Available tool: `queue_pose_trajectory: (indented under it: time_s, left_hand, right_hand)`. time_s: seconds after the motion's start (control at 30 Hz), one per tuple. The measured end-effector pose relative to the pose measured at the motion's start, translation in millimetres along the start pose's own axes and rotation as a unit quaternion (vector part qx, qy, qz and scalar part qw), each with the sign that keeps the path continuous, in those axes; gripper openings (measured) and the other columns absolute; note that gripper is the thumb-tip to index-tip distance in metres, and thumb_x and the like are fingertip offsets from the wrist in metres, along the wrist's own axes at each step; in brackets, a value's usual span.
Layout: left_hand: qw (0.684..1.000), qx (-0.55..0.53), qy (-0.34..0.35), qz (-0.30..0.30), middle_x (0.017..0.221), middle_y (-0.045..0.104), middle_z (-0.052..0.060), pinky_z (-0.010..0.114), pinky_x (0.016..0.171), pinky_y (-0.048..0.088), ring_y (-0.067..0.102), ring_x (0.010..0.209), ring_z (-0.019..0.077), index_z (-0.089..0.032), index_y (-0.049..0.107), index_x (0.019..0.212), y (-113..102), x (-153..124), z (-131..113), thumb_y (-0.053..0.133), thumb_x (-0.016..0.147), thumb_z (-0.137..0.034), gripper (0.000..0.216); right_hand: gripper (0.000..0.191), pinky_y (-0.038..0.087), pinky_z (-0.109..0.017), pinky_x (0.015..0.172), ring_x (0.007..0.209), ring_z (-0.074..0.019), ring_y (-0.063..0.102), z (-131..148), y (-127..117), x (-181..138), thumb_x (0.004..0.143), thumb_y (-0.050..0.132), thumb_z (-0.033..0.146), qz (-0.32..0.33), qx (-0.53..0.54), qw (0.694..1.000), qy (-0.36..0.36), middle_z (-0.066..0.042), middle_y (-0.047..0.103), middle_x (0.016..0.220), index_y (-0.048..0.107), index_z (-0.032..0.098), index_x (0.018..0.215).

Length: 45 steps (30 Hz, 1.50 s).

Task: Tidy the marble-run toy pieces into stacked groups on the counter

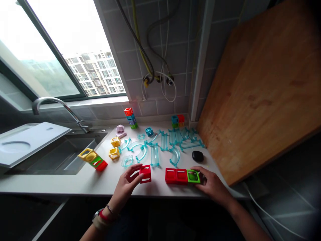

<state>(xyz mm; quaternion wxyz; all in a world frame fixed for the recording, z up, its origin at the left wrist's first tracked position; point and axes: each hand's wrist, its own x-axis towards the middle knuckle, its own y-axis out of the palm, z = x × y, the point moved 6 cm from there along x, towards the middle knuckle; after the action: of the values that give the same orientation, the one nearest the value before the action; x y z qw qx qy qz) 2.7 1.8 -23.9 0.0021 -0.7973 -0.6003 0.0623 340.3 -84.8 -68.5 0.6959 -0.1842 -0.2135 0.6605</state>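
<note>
Between its thumb and fingers, my left hand (130, 179) grips a red open-frame cube (145, 174) near the counter's front edge. To the right lies a row of joined cubes, two red cubes (176, 176) and a green cube (193, 176) at the end. My right hand (210, 182) is closed around the green cube's right side; some of its fingers are hidden behind. A gap separates the left hand's cube from the row. Behind both hands, several clear teal track pieces (154, 155), straight and curved, are spread over the counter.
A tilted yellow, green and red cube stack (93, 159) stands by the sink (75, 159), near two yellow cubes (114, 153). At the back are a cube tower (131, 118) and another cube group (178, 121). A black oval object (198, 156) lies near the leaning wooden board (265, 87).
</note>
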Motion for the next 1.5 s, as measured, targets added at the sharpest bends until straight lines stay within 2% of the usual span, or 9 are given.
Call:
queue_pose_trajectory:
  time_s: [0.17,0.3,0.57,0.77,0.87,1.0,1.2,1.4,1.5]
  left_hand:
    - [0.995,-0.032,0.062,0.072,0.126,0.066,0.010,0.043,0.100,0.058,0.067,0.116,0.0284,-0.023,0.056,0.128,15.8,-2.1,4.2,0.077,0.085,-0.032,0.048]
    - [0.993,-0.039,0.065,0.091,0.129,0.065,0.012,0.044,0.099,0.058,0.067,0.116,0.0295,-0.023,0.057,0.128,24.0,1.1,1.8,0.077,0.085,-0.032,0.048]
    - [0.998,0.016,0.034,0.048,0.117,0.072,0.010,0.039,0.089,0.059,0.072,0.105,0.0291,-0.020,0.065,0.112,20.5,8.0,3.0,0.067,0.091,-0.046,0.034]
    - [0.991,0.118,0.064,0.020,0.106,0.075,0.006,0.037,0.083,0.056,0.071,0.097,0.0273,-0.025,0.064,0.107,15.5,9.8,-1.5,0.058,0.095,-0.051,0.030]
    - [0.979,0.187,0.080,-0.009,0.091,0.072,0.004,0.033,0.075,0.052,0.067,0.083,0.0241,-0.025,0.064,0.096,6.3,10.2,-2.1,0.051,0.096,-0.054,0.032]
    - [0.958,0.277,0.070,-0.018,0.065,0.057,-0.002,0.030,0.063,0.040,0.054,0.063,0.0192,-0.023,0.051,0.075,-3.2,10.6,1.6,0.038,0.100,-0.054,0.042]
    - [0.922,0.375,0.069,0.059,0.068,0.060,0.000,0.031,0.063,0.040,0.057,0.065,0.0202,-0.024,0.049,0.076,9.5,14.6,-4.0,0.032,0.103,-0.047,0.039]
    - [0.884,0.451,0.118,0.045,0.087,0.064,0.008,0.039,0.081,0.045,0.062,0.086,0.0264,-0.024,0.054,0.089,13.7,18.5,-9.8,0.032,0.104,-0.041,0.031]
    - [0.868,0.473,0.138,0.058,0.091,0.063,0.009,0.041,0.086,0.047,0.061,0.090,0.0262,-0.023,0.055,0.091,12.8,18.7,-9.2,0.028,0.105,-0.037,0.034]
  right_hand:
    - [0.048,0.049,-0.031,0.066,0.071,-0.0200,0.063,-1.6,0.0,-1.1,0.079,0.070,0.029,0.004,-0.007,1.000,0.002,-0.004,0.073,0.096,0.064,0.022,0.126]
    - [0.047,0.049,-0.031,0.067,0.073,-0.0203,0.062,-0.3,-0.1,-1.6,0.080,0.071,0.030,0.006,-0.008,1.000,0.003,-0.003,0.072,0.097,0.063,0.022,0.126]
    - [0.048,0.050,-0.032,0.073,0.078,-0.0203,0.063,2.4,0.0,-0.8,0.080,0.069,0.025,0.009,-0.006,1.000,0.003,-0.002,0.072,0.101,0.062,0.022,0.127]
    - [0.049,0.052,-0.033,0.076,0.083,-0.0230,0.067,-0.2,3.6,-0.8,0.076,0.069,0.023,0.004,0.014,1.000,0.009,-0.003,0.073,0.106,0.064,0.024,0.125]
    - [0.047,0.053,-0.032,0.072,0.079,-0.0226,0.067,2.3,3.3,-0.9,0.077,0.067,0.024,-0.003,0.006,1.000,0.007,-0.003,0.074,0.100,0.065,0.024,0.125]
    - [0.049,0.053,-0.032,0.070,0.076,-0.0224,0.066,-4.1,3.7,-0.4,0.077,0.069,0.027,-0.007,-0.018,1.000,0.000,-0.004,0.075,0.103,0.065,0.023,0.125]
    - [0.052,0.054,-0.033,0.065,0.071,-0.0223,0.066,-19.5,7.3,1.2,0.075,0.070,0.028,0.000,-0.027,1.000,0.008,-0.004,0.076,0.104,0.064,0.024,0.127]
    - [0.050,0.058,-0.035,0.081,0.097,-0.0290,0.072,-17.4,6.6,0.8,0.078,0.072,0.032,-0.005,0.013,1.000,0.003,-0.008,0.075,0.118,0.065,0.024,0.126]
    - [0.050,0.057,-0.035,0.084,0.100,-0.0293,0.072,-23.5,7.6,2.1,0.076,0.072,0.030,0.001,0.015,1.000,0.012,-0.008,0.075,0.118,0.066,0.024,0.126]
